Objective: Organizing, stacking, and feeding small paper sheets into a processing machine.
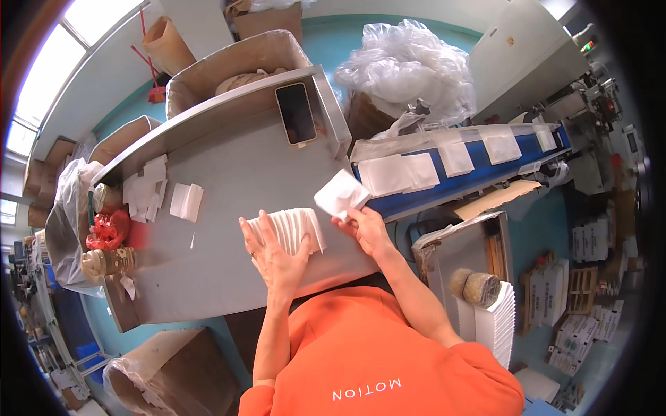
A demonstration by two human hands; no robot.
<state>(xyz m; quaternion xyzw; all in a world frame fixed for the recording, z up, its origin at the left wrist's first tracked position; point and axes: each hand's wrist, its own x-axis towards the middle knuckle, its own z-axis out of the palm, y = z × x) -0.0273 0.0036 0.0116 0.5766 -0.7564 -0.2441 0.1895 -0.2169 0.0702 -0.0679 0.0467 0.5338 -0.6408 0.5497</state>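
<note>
My left hand (277,256) is spread over a row of flat white paper packets (295,225) standing on edge on the grey metal table (229,166), its fingers at the left end and its thumb toward the right. In my right hand (366,229) a square white paper packet (341,195) is pinched by its near corner, raised between the row and the conveyor. On the blue conveyor belt (409,201) at the right lie several similar white packets (454,159), some overlapping at the near end.
A phone (296,113) lies at the table's back. A small white stack (186,202), loose white pieces (145,188), tape rolls (109,262) and a red plastic bag (109,230) are at the left. Raised metal edges (333,114) border the table. A carton (173,367) stands below.
</note>
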